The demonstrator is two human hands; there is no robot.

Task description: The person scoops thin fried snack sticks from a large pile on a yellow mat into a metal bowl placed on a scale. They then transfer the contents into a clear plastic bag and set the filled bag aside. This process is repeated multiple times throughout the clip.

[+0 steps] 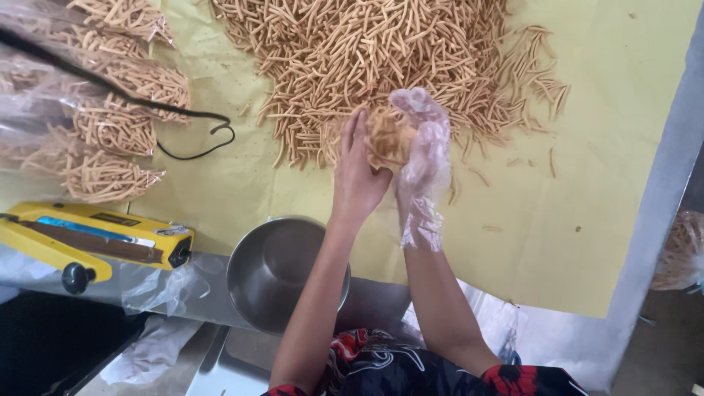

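Yellow paper [587,220] covered the worktable, its near edge lying just below the wrists. Nearest, under the left forearm, sat an empty steel bowl [271,271]; a yellow heat sealer [95,238] lay well off to the left of the grip. Left hand [357,172], bare, and right hand [422,147], in a thin clear glove, were cupped together around a small clump of fried snack sticks [387,136], fingers curled but not squeezed tight. Judged light, dry, brittle; sticks would likely snap under pressure and spill from any gap, so a loose scoop from beneath on both sides suited best. Just beyond the grip spread the big loose pile of sticks [389,51]. Far left of it lay filled clear bags [110,125] and a black cord [191,139]. Open paper lay to the right of the grip, ending at the table's grey right edge [671,169].
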